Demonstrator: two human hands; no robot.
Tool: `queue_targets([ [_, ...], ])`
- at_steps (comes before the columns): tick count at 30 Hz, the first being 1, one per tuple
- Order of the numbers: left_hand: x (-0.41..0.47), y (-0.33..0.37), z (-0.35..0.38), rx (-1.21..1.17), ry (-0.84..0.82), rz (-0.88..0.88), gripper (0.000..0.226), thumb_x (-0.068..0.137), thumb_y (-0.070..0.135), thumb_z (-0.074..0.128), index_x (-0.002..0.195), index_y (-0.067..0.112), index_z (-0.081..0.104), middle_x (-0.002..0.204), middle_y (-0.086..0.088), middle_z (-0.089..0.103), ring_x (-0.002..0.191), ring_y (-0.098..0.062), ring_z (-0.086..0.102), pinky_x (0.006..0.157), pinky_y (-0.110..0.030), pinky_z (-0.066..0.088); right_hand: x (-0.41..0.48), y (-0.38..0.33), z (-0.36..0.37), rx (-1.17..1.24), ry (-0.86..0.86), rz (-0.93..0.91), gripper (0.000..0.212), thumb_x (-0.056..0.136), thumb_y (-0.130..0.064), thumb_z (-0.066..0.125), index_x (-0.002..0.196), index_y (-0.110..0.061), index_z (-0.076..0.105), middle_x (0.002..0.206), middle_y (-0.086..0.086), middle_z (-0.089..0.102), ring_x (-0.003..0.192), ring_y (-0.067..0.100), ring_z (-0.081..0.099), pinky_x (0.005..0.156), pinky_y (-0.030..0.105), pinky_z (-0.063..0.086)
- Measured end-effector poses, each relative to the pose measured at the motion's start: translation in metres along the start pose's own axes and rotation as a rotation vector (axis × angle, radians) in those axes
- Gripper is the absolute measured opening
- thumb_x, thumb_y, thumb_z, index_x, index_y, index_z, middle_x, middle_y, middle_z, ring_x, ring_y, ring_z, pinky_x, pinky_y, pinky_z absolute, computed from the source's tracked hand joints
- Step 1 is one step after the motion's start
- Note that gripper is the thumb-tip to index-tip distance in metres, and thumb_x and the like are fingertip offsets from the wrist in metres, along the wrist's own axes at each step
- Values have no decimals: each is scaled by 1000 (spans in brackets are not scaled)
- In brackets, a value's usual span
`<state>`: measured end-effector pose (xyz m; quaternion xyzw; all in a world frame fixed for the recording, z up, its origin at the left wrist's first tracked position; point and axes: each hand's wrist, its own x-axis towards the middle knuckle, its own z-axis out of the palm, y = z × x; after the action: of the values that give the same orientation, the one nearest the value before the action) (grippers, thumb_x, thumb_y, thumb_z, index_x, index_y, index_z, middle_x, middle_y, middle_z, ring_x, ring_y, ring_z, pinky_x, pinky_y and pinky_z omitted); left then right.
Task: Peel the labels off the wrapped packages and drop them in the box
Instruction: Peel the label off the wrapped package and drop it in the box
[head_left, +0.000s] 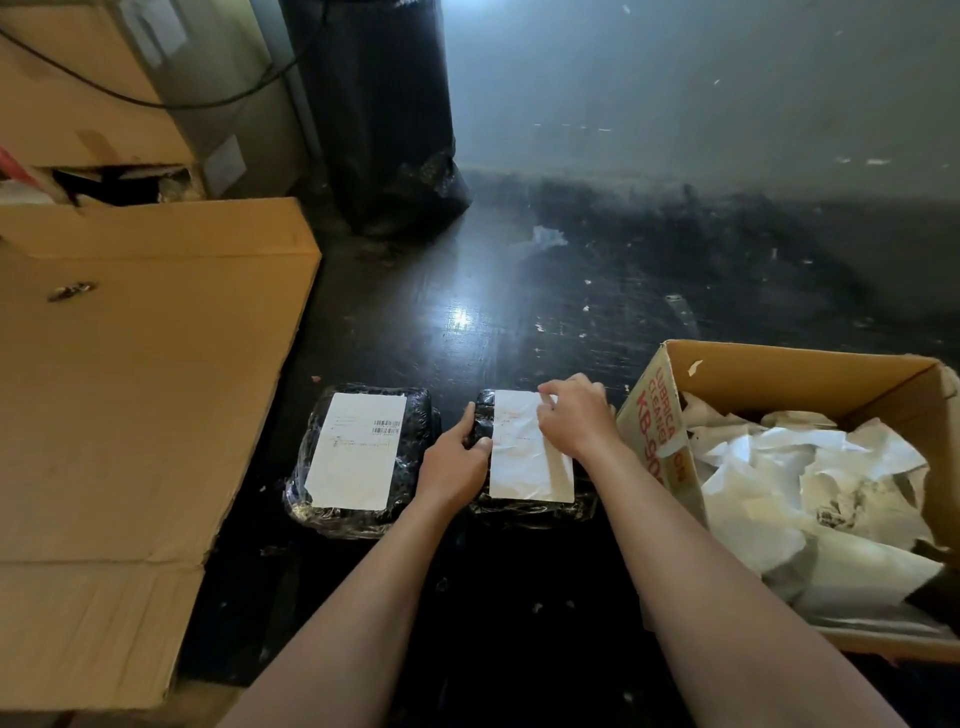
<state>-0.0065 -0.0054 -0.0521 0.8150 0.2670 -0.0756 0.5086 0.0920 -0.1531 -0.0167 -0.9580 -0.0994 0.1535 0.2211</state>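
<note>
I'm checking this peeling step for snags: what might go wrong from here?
The right hand pinches the far corner of the wrinkled white paper label; already creased, it may tear instead of lifting whole. The left hand grips only the left edge of the black film-wrapped package, so a hard pull might slide it on the glossy dark floor or rip the film.

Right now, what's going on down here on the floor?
A person is peeling labels off two black wrapped packages on the floor. The left hand holds the right-hand package by its edge while the right hand picks at the far corner of its white label. On the left-hand package, the barcoded label lies flat, untouched. The box on the right holds crumpled white paper.
</note>
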Motion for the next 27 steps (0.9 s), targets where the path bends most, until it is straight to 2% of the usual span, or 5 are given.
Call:
queue_targets([
  [7, 10, 0, 1, -21, -4, -8, 55, 104, 32, 44, 156, 41, 29, 82, 5, 66, 68, -9, 53, 72, -32, 40, 12, 0, -2, 100, 77, -16, 17, 94, -23, 63, 104, -20, 76, 120, 1, 65, 118, 27, 55, 103, 52, 42],
  [12, 15, 0, 4, -59, -12, -12, 57, 103, 30, 47, 156, 41, 29, 128, -16, 67, 92, -24, 66, 80, -32, 43, 22, -3, 0, 128, 10, 11, 32, 91, -37, 67, 123, -33, 70, 127, -1, 62, 127, 26, 49, 109, 55, 33],
  [19, 17, -8, 7, -184, -9, -23, 56, 102, 30, 49, 155, 40, 32, 132, -19, 63, 114, -34, 63, 100, -44, 48, 27, -16, 3, 176, 26, 6, 7, 92, -31, 70, 92, -29, 77, 95, -11, 69, 107, 18, 61, 97, 45, 33],
  [23, 16, -10, 7, -242, 3, -9, 55, 102, 25, 53, 152, 40, 37, 85, -3, 69, 60, -6, 48, 67, -24, 45, 27, -17, 4, 190, 27, -34, 9, 92, -27, 70, 85, -29, 75, 79, -18, 64, 96, 16, 63, 101, 51, 42],
  [27, 19, -13, 7, -294, 1, -26, 56, 101, 24, 56, 152, 37, 40, 77, -5, 59, 54, -7, 43, 58, -23, 44, 25, -15, 5, 199, 35, -71, 11, 95, -23, 67, 85, -28, 72, 88, -13, 62, 97, 17, 58, 100, 52, 42],
])
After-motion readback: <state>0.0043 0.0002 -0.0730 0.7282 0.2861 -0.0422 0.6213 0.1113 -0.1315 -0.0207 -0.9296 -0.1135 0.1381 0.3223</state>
